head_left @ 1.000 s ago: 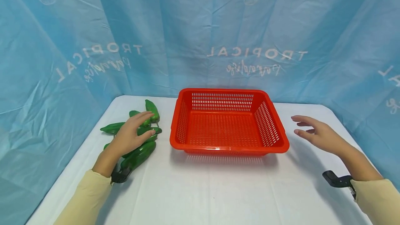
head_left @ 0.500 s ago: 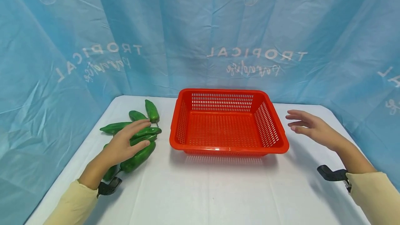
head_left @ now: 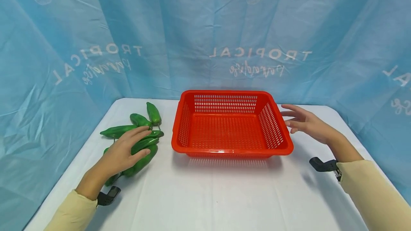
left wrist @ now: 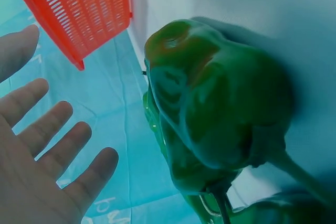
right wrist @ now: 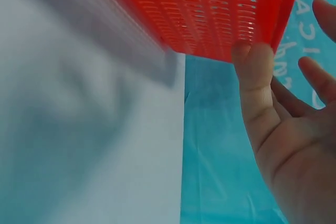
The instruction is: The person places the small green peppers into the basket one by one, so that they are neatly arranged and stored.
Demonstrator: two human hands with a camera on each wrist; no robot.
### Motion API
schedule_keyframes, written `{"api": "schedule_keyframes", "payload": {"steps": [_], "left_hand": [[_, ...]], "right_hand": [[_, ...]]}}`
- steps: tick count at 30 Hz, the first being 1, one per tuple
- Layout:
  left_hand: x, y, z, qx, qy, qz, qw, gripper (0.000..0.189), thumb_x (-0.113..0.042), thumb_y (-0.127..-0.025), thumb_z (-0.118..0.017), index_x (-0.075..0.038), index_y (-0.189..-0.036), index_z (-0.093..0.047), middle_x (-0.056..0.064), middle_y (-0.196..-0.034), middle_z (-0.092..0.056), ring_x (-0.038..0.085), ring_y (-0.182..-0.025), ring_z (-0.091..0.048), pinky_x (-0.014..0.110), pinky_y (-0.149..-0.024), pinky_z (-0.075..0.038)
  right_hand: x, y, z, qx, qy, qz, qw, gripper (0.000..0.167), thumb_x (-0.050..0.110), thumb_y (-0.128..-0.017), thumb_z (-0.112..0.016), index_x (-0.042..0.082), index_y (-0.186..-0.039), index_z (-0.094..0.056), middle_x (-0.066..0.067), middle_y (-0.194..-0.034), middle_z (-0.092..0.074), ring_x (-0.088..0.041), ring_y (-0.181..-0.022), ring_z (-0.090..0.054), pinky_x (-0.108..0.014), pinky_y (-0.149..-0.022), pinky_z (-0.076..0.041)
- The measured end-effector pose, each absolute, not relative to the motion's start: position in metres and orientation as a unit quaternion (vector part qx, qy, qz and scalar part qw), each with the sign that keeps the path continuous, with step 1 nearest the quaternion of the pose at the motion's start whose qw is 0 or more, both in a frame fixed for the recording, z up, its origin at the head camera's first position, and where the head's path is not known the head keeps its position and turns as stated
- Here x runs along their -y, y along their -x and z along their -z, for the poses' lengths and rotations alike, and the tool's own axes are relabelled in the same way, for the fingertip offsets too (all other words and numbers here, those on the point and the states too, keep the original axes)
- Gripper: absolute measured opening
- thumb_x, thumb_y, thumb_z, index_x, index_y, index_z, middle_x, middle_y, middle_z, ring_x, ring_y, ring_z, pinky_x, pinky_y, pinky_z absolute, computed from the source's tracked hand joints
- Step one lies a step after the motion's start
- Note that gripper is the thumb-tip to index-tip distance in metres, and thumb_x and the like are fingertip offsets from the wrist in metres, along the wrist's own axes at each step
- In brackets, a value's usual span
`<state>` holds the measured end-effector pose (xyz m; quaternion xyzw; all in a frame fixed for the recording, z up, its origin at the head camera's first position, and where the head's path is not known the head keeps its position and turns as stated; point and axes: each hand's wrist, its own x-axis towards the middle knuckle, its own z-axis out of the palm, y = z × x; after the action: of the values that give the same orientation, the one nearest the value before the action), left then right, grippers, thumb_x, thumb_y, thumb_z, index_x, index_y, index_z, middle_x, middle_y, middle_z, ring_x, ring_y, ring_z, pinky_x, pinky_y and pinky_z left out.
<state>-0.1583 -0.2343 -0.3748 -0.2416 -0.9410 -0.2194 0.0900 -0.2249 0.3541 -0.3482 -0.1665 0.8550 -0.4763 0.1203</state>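
Red basket (head_left: 232,150): stood centrally; light contact seemed best. Right hand (head_left: 303,120): fingers parted, gripping nothing, at its right side. Left hand (head_left: 119,154): fingers spread, holding nothing. Green peppers (left wrist: 220,103): lay below it, left of basket; gentle descent seemed advisable.

In the head view the left hand (head_left: 121,152) hides parts of the green peppers (head_left: 142,159) beneath it, so their count is uncertain. The red basket (right wrist: 205,14) above the right hand (right wrist: 299,145) runs off the right wrist view's top edge; whether they touch is unclear. Both wrist views crop their hands.
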Motion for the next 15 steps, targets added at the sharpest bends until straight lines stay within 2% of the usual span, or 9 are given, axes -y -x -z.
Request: {"api": "schedule_keyframes", "payload": {"steps": [3,7,11,15], "left_hand": [[0.235,0.158,0.374,0.942,0.234,0.227,0.083,0.057,-0.021,-0.090,-0.073,-0.006,-0.141,-0.054,0.017,-0.151,-0.044,0.043,-0.137,-0.042,0.066,-0.102,-0.041],[0.237,0.158,0.375,0.942,0.228,0.235,0.077,0.057,-0.021,-0.090,-0.072,-0.004,-0.141,-0.053,0.018,-0.151,-0.043,0.045,-0.137,-0.040,0.067,-0.103,-0.040],[0.239,0.157,0.378,0.943,0.220,0.240,0.071,0.058,-0.022,-0.091,-0.072,-0.004,-0.142,-0.052,0.019,-0.152,-0.042,0.046,-0.138,-0.039,0.069,-0.102,-0.039],[0.242,0.157,0.380,0.943,0.214,0.245,0.068,0.058,-0.024,-0.091,-0.071,-0.004,-0.142,-0.051,0.019,-0.152,-0.042,0.047,-0.139,-0.037,0.070,-0.102,-0.038]], "right_hand": [[-0.352,0.229,0.350,-0.835,0.162,0.504,0.151,0.071,0.016,-0.099,-0.056,0.009,-0.159,-0.017,-0.027,-0.151,-0.035,-0.002,-0.106,-0.064,-0.034,-0.082,-0.059],[-0.349,0.232,0.353,-0.811,0.164,0.532,0.183,0.074,0.012,-0.097,-0.058,0.009,-0.159,-0.017,-0.013,-0.149,-0.039,-0.003,-0.112,-0.061,-0.034,-0.087,-0.059],[-0.347,0.233,0.358,-0.799,0.158,0.547,0.194,0.072,0.011,-0.096,-0.058,0.008,-0.158,-0.020,0.004,-0.142,-0.044,-0.001,-0.115,-0.059,-0.031,-0.088,-0.058],[-0.346,0.231,0.359,-0.790,0.158,0.560,0.193,0.070,0.010,-0.097,-0.055,0.006,-0.158,-0.020,0.009,-0.140,-0.046,-0.001,-0.116,-0.059,-0.030,-0.088,-0.058]]}}
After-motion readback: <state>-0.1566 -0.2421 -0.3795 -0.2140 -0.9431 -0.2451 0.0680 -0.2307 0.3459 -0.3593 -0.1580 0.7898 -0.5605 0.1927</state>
